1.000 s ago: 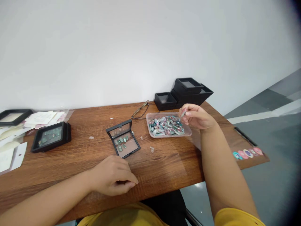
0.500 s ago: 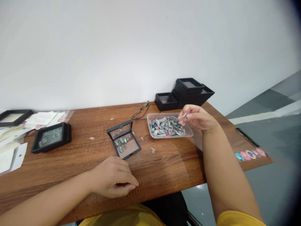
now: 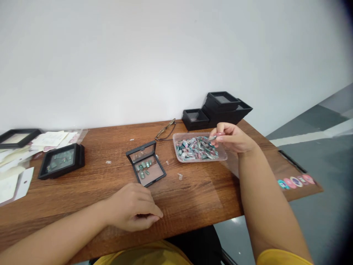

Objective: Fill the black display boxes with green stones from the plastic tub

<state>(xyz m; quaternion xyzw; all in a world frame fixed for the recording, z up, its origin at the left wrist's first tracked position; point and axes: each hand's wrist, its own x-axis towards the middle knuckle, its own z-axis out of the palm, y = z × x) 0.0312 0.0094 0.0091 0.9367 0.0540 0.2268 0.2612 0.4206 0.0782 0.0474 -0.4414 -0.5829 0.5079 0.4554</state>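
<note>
My right hand point(image 3: 230, 137) pinches a small press-on nail point(image 3: 213, 138) above the right end of a clear plastic tub point(image 3: 176, 156). The tub is heaped with loose green, pink and silvery nails point(image 3: 194, 148). Resting on the table near its front edge, my left hand point(image 3: 135, 208) has its fingers curled together, and whether anything is inside them is hidden. Just beyond it stands an open black case point(image 3: 157, 178) with its lid raised; several green nails point(image 3: 142, 174) lie on the left part of its pale base.
Black boxes point(image 3: 220, 110) are stacked at the back right, beside glasses point(image 3: 165, 129). A closed black box point(image 3: 59, 162) with nails, an empty-looking black frame point(image 3: 18, 138) and white cards point(image 3: 49, 139) lie left. Small clear pieces point(image 3: 180, 176) dot the table point(image 3: 187, 206). Round stickers point(image 3: 296, 181) lie right.
The fingers of my right hand have shifted slightly around the nail, which now points more to the left. My left hand has stayed in place.
</note>
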